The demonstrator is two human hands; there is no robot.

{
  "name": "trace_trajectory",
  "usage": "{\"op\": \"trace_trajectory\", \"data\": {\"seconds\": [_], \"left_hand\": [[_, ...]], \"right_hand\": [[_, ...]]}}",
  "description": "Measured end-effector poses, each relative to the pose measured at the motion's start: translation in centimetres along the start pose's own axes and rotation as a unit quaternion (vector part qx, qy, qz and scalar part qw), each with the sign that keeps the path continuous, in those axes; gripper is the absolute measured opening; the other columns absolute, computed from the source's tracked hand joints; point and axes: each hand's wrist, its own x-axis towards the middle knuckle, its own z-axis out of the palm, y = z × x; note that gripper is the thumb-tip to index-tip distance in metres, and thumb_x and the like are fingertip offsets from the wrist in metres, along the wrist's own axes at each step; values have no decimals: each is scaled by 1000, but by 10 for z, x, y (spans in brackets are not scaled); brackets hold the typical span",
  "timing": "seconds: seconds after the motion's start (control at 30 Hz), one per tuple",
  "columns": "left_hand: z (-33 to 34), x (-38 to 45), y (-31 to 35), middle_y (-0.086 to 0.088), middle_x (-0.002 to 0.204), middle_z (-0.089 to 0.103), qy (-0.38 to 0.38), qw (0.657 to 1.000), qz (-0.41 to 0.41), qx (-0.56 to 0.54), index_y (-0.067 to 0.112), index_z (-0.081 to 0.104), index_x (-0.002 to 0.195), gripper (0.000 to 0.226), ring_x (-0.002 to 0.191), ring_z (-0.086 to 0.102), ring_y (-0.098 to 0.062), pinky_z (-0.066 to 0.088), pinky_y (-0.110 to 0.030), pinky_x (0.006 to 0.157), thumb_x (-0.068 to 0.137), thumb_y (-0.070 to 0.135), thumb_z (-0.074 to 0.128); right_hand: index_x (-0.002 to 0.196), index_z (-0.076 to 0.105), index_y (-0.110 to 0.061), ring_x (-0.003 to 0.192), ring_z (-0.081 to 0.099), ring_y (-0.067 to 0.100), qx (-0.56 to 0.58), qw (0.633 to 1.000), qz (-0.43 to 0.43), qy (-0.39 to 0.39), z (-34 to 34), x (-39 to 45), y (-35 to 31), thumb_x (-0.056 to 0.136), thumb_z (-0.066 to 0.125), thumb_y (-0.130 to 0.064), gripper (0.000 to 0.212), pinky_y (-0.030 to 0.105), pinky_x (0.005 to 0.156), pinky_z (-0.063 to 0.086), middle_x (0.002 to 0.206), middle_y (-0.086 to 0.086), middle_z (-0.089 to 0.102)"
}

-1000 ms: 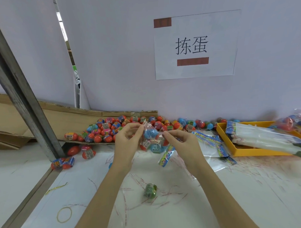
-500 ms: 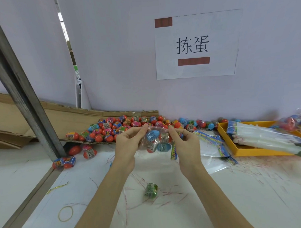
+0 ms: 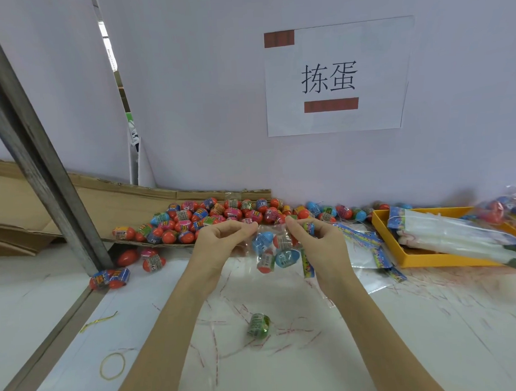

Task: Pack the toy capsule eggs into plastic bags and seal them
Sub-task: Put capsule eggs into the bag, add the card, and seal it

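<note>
A clear plastic bag (image 3: 274, 250) with several capsule eggs inside hangs above the white table. My left hand (image 3: 223, 240) pinches the bag's top edge on the left side. My right hand (image 3: 319, 240) pinches the same edge on the right, and the bag's colourful header strip hangs down beside that hand. Behind the bag lies a pile of loose red, blue and pink capsule eggs (image 3: 216, 218) on flattened cardboard. A single green egg (image 3: 258, 325) lies on the table between my forearms.
A yellow tray (image 3: 382, 235) holding empty bags stands at the right. More empty bags (image 3: 362, 250) lie beside it. Stray eggs (image 3: 109, 279) sit by a slanted metal post (image 3: 45, 173). A rubber band (image 3: 112, 365) and thin red ties lie scattered on the table.
Both hands have drawn slightly closer together along the bag's top edge, and the bag with its eggs has settled lower between them.
</note>
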Motion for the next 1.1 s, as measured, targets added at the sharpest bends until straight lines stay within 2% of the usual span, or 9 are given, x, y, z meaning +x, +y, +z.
{"op": "trace_trajectory", "data": {"seconds": [0.13, 0.27, 0.33, 0.47, 0.6, 0.7, 0.9, 1.0, 1.1], "left_hand": [[2, -1, 1, -5, 89, 78, 30, 998, -3, -62, 14, 83, 84, 18, 77, 72, -11, 59, -26, 65, 79, 31, 82], [-1, 0, 0, -9, 93, 79, 38, 996, -9, -77, 14, 84, 86, 17, 79, 74, -15, 63, -32, 70, 79, 30, 81], [-2, 0, -1, -6, 90, 79, 34, 996, -7, -77, 13, 84, 86, 17, 76, 74, -11, 61, -28, 65, 79, 29, 81], [1, 2, -4, -2, 86, 77, 5, 997, -13, -78, 11, 82, 89, 15, 77, 72, -11, 59, -25, 64, 87, 25, 77], [6, 2, -6, 3, 103, 77, -55, 996, 4, 74, 18, 77, 109, 28, 97, 70, -18, 60, -32, 79, 98, 40, 64], [14, -4, -7, 11, 100, 79, -130, 978, 7, 166, 29, 79, 105, 33, 96, 73, -11, 61, -25, 81, 87, 54, 67], [13, -5, -5, -3, 91, 79, -92, 985, 20, 143, 19, 82, 91, 25, 88, 74, -27, 59, -39, 79, 89, 42, 76], [14, -3, -7, -6, 92, 79, -8, 997, 29, 72, 15, 81, 94, 17, 82, 71, -24, 59, -36, 75, 96, 30, 73], [13, -2, -4, -10, 96, 78, 48, 998, 31, -23, 6, 76, 103, 18, 79, 73, -20, 61, -29, 63, 100, 22, 70]], "right_hand": [[81, 81, -27, 80, 70, 9, -20, 998, -29, 53, -1, 1, 3, 93, 74, -39, 19, 21, 75, 58, 80, -5, 76], [90, 81, -30, 94, 74, 21, -13, 1000, -10, 5, -4, 0, 5, 95, 72, -38, 14, 36, 91, 61, 92, -4, 79], [88, 81, -27, 87, 74, 15, -37, 999, -29, 17, -3, 0, 5, 97, 70, -35, 16, 35, 86, 61, 88, -1, 79], [86, 76, -17, 80, 63, 35, -113, 985, -119, 52, -3, 0, 8, 102, 64, -34, 26, 44, 75, 55, 78, 11, 70], [93, 76, -14, 69, 67, 15, -102, 989, -99, -52, -4, -1, 4, 103, 62, -27, 21, 26, 61, 55, 81, 6, 73], [97, 77, -15, 77, 73, 17, -110, 985, -77, -113, -2, -2, 5, 103, 62, -26, 19, 23, 59, 56, 86, 3, 75], [95, 77, -22, 75, 68, 7, -177, 968, -178, 23, -7, 2, 4, 99, 69, -29, 11, 16, 66, 51, 79, -10, 74], [105, 72, -22, 76, 73, 13, -65, 993, -89, 42, -8, 2, 2, 104, 55, -43, 26, 23, 63, 55, 85, -9, 76], [100, 77, -15, 83, 76, 22, 30, 998, 31, -48, -5, -1, 0, 102, 53, -53, 45, 30, 72, 62, 92, 4, 79]]}}
